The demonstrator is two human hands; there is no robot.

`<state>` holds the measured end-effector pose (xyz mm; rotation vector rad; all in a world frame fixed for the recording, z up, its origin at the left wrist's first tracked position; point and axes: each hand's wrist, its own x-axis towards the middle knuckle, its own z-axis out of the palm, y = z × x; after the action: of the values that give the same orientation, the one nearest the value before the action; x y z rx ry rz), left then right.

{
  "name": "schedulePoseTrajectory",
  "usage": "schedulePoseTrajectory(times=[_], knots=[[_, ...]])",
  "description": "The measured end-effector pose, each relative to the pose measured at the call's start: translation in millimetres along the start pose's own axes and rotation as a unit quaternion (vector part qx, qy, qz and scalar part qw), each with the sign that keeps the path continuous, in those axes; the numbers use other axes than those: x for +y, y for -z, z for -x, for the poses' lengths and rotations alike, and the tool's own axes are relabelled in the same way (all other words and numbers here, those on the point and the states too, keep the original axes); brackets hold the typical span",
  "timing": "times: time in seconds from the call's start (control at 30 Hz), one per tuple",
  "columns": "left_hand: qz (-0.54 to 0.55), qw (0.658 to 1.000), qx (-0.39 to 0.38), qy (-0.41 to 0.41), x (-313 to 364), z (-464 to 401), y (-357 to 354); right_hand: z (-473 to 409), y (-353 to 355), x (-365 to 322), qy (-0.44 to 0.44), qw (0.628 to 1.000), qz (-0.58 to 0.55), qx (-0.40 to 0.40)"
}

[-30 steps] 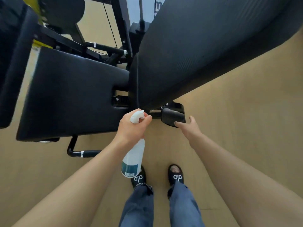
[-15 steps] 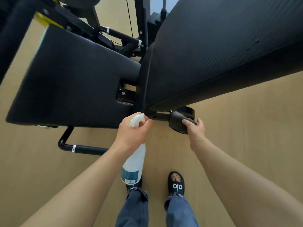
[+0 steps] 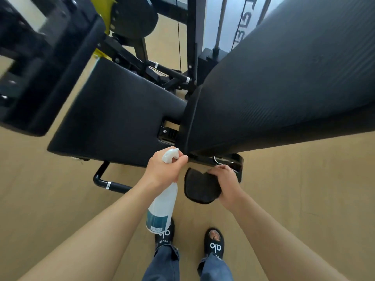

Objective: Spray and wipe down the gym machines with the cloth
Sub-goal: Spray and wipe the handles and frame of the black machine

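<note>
- Your left hand point(image 3: 165, 172) is wrapped around the neck of a spray bottle point(image 3: 161, 209), with your fingers curled over its white trigger head point(image 3: 170, 155).
- The bottle hangs down from that hand; its clear body with a teal label points toward your left foot.
- Your right hand point(image 3: 227, 184) is closed on a dark cloth point(image 3: 200, 188), gripping it at its right edge.
- The cloth hangs between your two hands, just below the lower end of the machine's pads.
- Just above your hands, two black padded parts of the gym machine meet: a flat seat pad point(image 3: 113, 122) to the left and a long ribbed back pad point(image 3: 284, 88) running up to the right.
- A black bracket point(image 3: 236, 163) sits under the back pad, just behind your right hand.
- A black tube foot point(image 3: 109, 184) of the frame rests on the floor to the left of your left forearm.
- Farther back you can see black frame bars, a cable and a yellow part point(image 3: 102, 9).
- The floor point(image 3: 304, 189) is light wood.
- Your feet are below, in black slides point(image 3: 215, 243) and blue jeans.
</note>
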<state>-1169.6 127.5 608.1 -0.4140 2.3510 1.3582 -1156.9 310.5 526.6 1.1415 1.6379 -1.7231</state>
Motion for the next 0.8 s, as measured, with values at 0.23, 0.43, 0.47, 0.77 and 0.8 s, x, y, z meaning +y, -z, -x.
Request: schedulePoseTrajectory(times=[0.23, 0.43, 0.47, 0.77, 0.8], knots=[[0.021, 0.998, 0.059, 0.022, 18.0, 37.9, 65.0, 109.8, -53.8, -53.4, 0.146, 0.979, 0.014, -0.139], [0.075, 0.989, 0.113, 0.056, 27.7, 75.7, 118.3, 175.4, -91.9, -100.4, 0.225, 0.938, 0.043, -0.260], [0.088, 0.987, 0.118, 0.061, 29.7, 79.9, 126.1, 181.2, -97.6, -104.9, 0.227, 0.932, 0.042, -0.280], [0.165, 0.979, 0.112, 0.048, 50.4, 82.3, 178.6, 217.6, -112.5, -128.7, 0.085, 0.941, -0.130, -0.302], [0.167, 0.978, 0.114, 0.045, 52.0, 79.7, 182.8, 216.4, -111.9, -128.6, 0.044, 0.928, -0.203, -0.311]])
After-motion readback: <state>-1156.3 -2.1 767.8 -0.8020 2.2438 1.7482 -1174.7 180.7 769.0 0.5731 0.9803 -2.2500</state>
